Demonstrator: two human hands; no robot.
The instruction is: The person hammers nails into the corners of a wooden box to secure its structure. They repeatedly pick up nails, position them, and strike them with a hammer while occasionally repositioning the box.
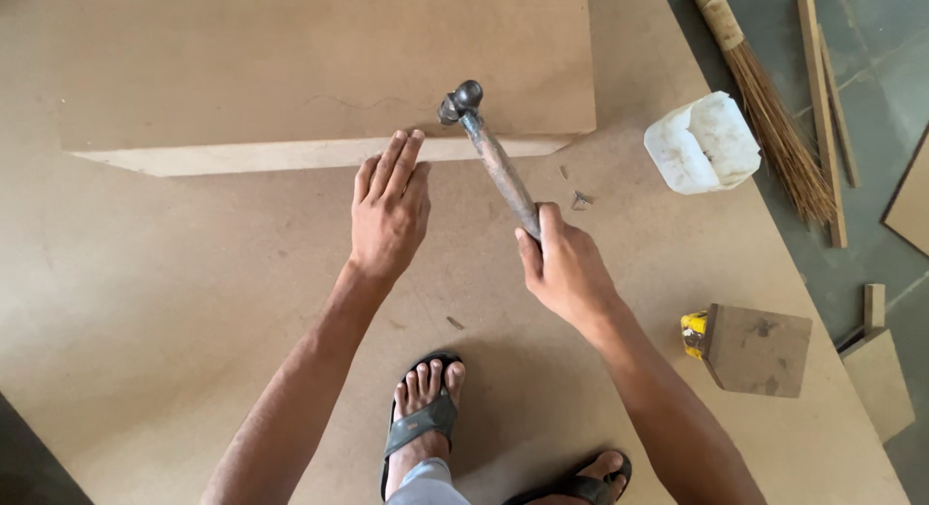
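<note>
Right hand (566,268) closed round the wooden handle of a hammer (494,157), dark head raised over the board edge (290,157). Left hand (389,210) open, fingertips at that edge, perhaps steadying a nail, too small to tell. Mid-nailing, judging by pose; next blow needs aim clear of fingers. Loose nails (579,199) beside, white tub (702,142) beyond.

Large brown board (194,302) on floor, thick panel (319,70), white container (704,142), loose nails (579,199), small block (758,349)

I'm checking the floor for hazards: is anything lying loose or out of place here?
Yes. A few loose nails lie scattered on the large board, between the right hand gripping the hammer and the white plastic container. The person stands there in open sandals.
</note>
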